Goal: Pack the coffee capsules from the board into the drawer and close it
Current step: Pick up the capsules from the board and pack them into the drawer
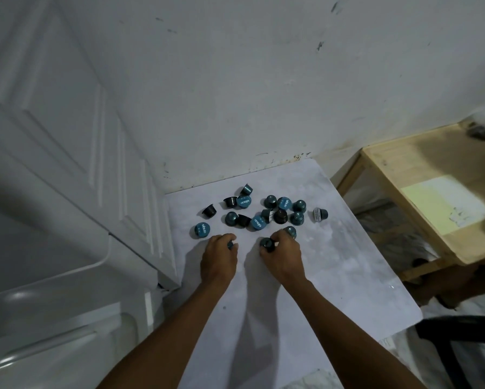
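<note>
Each hand's grip is clamped on 1 capsule: the right hand (282, 252) on a teal capsule (267, 244), the left hand (220, 254) on a mostly hidden one. The remaining capsules (259, 213) lie scattered just beyond on the white board (334, 276). Best lift both straight up, clear of neighbours.

A white board (334, 262) is lying flat in the corner, its far edge meeting the wall and its left edge running beside a white door. Coffee capsules (259, 213) are sitting scattered across its far half, teal and dark ones mixed, some upright, some tipped on their sides, a few showing blue printed lids. One capsule (319, 214) is lying apart at the right of the cluster. The board's near half is carrying only shadows.
</note>
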